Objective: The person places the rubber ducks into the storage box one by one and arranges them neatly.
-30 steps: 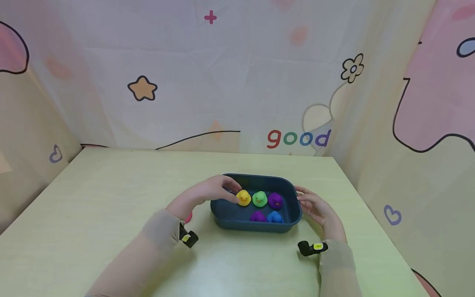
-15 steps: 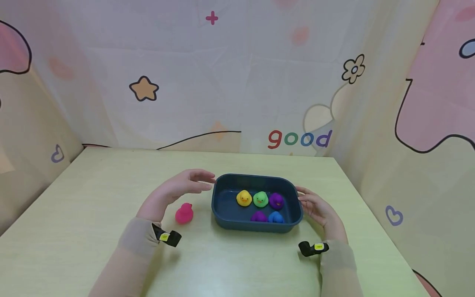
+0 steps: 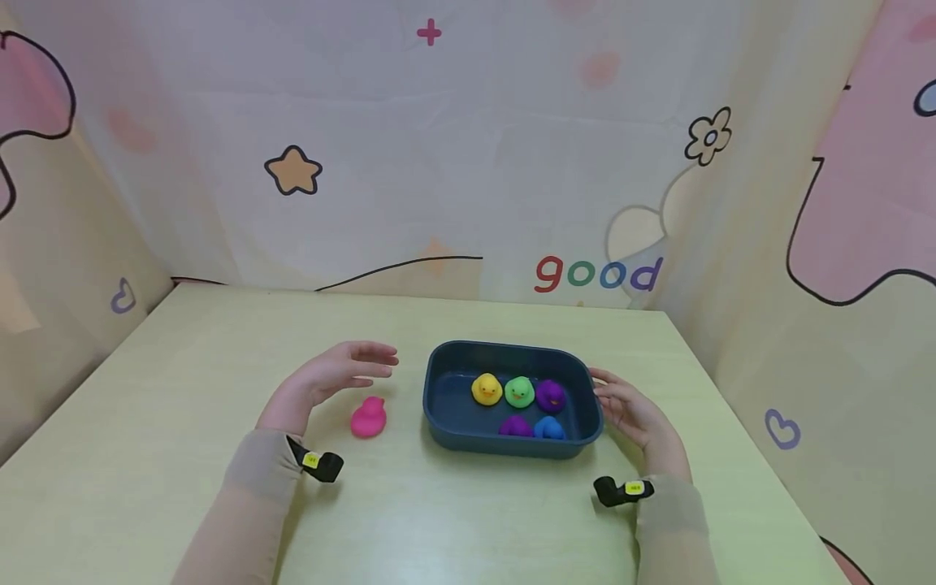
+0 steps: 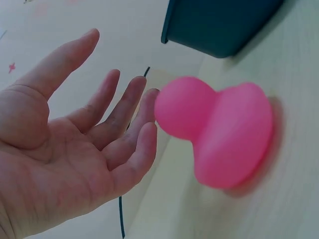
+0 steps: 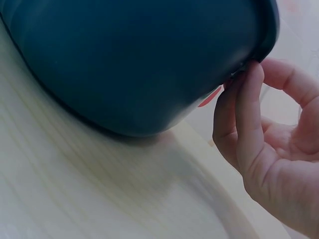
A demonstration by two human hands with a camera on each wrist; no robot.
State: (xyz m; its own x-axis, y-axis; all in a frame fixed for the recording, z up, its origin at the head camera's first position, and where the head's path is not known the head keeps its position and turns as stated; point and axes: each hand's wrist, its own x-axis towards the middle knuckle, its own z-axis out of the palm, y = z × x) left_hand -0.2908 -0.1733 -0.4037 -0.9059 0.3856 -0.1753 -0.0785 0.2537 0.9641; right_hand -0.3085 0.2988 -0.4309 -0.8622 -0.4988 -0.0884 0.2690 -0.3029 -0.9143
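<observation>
A pink rubber duck [image 3: 369,418] stands on the table left of a dark blue plastic bin [image 3: 475,444]. My left hand [image 3: 340,373] hovers just behind and left of that duck, its fingers loosely extended around nothing; in the left wrist view the pink duck [image 4: 224,134] appears beside the fingertips. With thumb and bent fingers, my right hand [image 3: 634,414] holds the bin's right rim. Inside the bin sit a yellow duck [image 3: 487,390], a green duck [image 3: 520,392], a purple duck [image 3: 551,396], another purple duck [image 3: 516,426] and a blue duck [image 3: 549,427], the last two partly hidden by the front wall.
The pale wooden table [image 3: 219,366] stretches left and in front of the bin. Printed curtains [image 3: 409,162] close off the back and both sides. Each wrist carries a small black camera, the left camera [image 3: 322,465] lying close to the pink duck.
My left hand has come out of the bin and moved left, uncovering the pink duck. The right hand stays at the bin's rim. The ducks have kept their places.
</observation>
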